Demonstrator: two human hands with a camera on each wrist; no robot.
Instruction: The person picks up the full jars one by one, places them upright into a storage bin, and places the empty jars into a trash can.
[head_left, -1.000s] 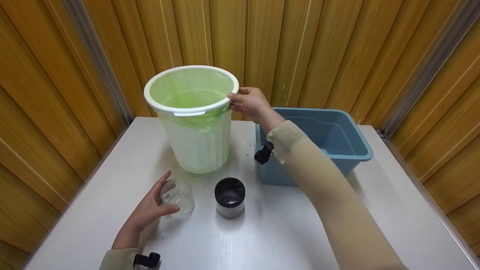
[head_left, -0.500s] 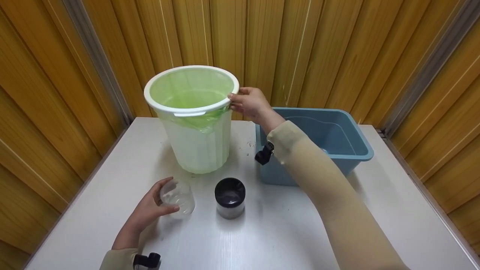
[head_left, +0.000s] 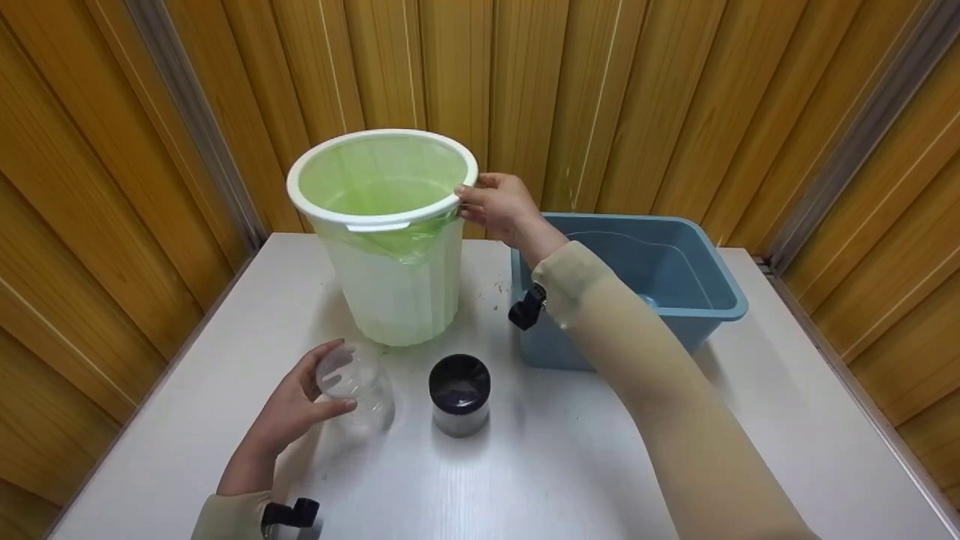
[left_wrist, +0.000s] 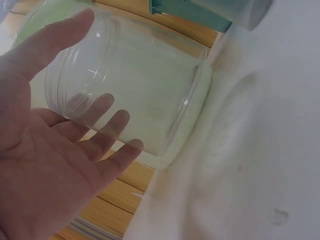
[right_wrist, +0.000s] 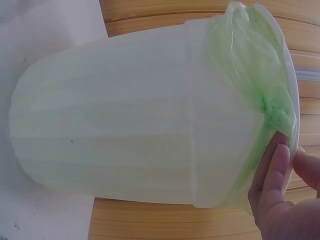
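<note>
At lower left of the head view our left hand [head_left: 289,416] curls around a clear jar [head_left: 354,386] on the white table [head_left: 570,465]. Our right hand [head_left: 499,206] pinches the bin [head_left: 390,277] rim, upper centre.

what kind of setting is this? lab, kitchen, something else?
Probably a staged recording booth, not a kitchen: a bare white table boxed in by wood-panel walls, holding only a lined bin, a blue tub and two jars.

Head view overhead, wide; wrist views close; all share bin [head_left: 390,247].
</note>
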